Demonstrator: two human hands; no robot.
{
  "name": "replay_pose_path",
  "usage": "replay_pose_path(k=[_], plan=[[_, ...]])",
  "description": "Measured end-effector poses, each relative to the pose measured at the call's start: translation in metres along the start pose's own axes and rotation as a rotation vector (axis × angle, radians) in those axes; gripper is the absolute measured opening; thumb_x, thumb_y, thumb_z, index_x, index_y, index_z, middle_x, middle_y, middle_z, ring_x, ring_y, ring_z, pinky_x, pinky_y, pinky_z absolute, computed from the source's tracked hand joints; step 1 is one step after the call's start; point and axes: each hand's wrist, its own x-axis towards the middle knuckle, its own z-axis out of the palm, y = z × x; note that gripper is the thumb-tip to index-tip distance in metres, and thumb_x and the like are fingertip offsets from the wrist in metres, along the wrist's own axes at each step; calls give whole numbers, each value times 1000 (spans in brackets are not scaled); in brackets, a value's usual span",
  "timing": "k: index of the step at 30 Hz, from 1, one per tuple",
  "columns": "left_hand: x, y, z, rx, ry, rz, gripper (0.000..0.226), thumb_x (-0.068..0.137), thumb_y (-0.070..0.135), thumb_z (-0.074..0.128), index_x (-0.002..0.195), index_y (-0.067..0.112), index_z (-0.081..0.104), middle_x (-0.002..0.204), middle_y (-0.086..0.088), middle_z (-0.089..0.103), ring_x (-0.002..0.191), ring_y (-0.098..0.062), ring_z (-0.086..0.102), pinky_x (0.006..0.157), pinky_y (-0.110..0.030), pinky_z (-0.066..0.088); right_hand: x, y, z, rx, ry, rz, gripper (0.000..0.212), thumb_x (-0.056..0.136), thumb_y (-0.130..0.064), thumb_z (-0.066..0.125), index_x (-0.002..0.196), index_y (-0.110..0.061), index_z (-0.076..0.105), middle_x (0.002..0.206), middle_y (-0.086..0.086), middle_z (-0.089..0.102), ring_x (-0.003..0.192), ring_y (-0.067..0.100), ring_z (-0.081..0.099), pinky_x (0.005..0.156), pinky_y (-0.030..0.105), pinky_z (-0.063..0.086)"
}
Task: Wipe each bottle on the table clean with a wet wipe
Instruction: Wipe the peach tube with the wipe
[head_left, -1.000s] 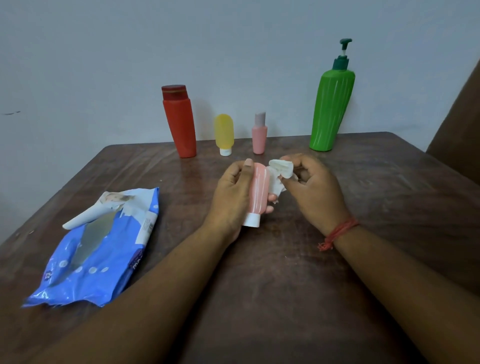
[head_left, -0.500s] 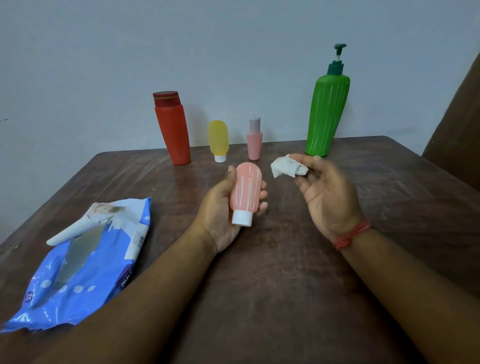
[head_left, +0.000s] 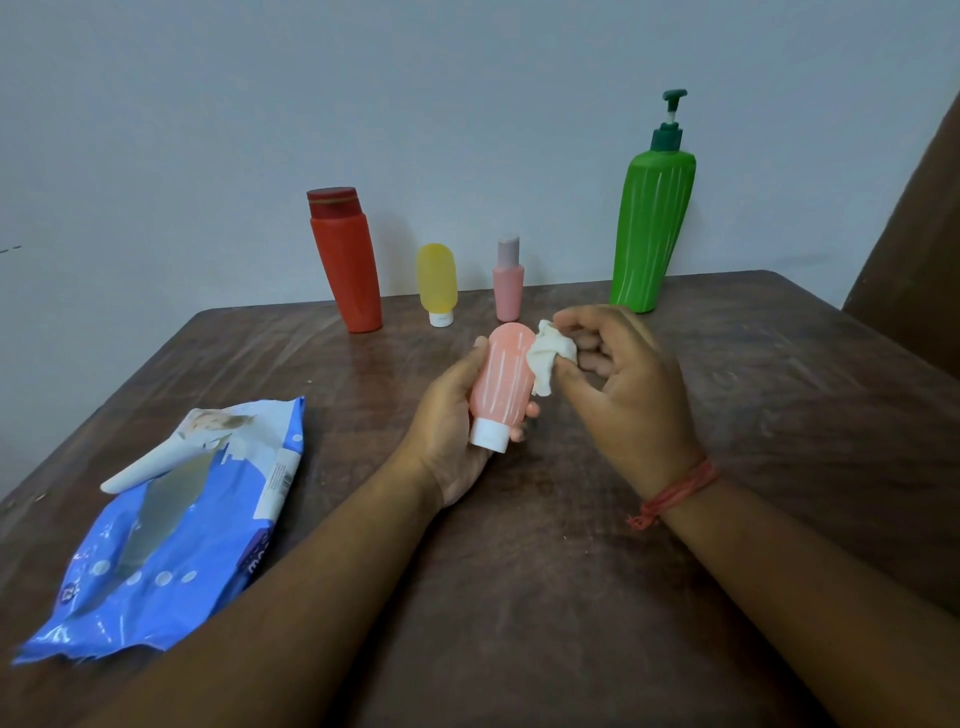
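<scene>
Head cam: left hand (head_left: 452, 421) has its fingers wrapped around a pink tube (head_left: 501, 382), cap pointing down, held just above the counter (head_left: 571, 571). Right hand (head_left: 623, 384) fingers are pinched on a crumpled wipe (head_left: 550, 356) pressed to the tube's upper right side. Four more bottles stand along the back edge, wipe pack (head_left: 171, 540) lies left.

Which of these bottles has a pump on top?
The tall green bottle, standing at the right end of the row by the wall. It alone carries a dark green pump head; the red, yellow and two pink bottles have plain caps.
</scene>
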Motion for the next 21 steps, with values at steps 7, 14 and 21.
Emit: replay_pose_path(k=[7, 14, 21], plan=[[1, -1, -2, 188, -54, -6, 67, 101, 65, 24, 114, 15, 65, 79, -9, 61, 48, -13, 46, 37, -18, 28, -1, 3, 0, -170, -30, -108, 21, 82, 2, 71, 98, -11, 73, 103, -1, 66, 97, 9, 62, 83, 20, 50], [7, -5, -8, 117, -45, -13, 61, 104, 56, 27, 103, 5, 62, 73, -13, 56, 43, -14, 40, 35, -17, 18, -5, 4, 2, -51, -146, -63, 24, 95, -25, 64, 108, -6, 71, 109, 0, 64, 101, 12, 63, 84, 35, 55], [8, -1, -9, 118, -122, -75, 65, 102, 59, 32, 117, 4, 61, 80, -12, 59, 50, -14, 46, 35, -19, 26, -1, 11, 1, -124, -137, -109, 15, 84, -1, 69, 99, -5, 69, 108, 3, 64, 98, 15, 64, 80, 39, 57]])
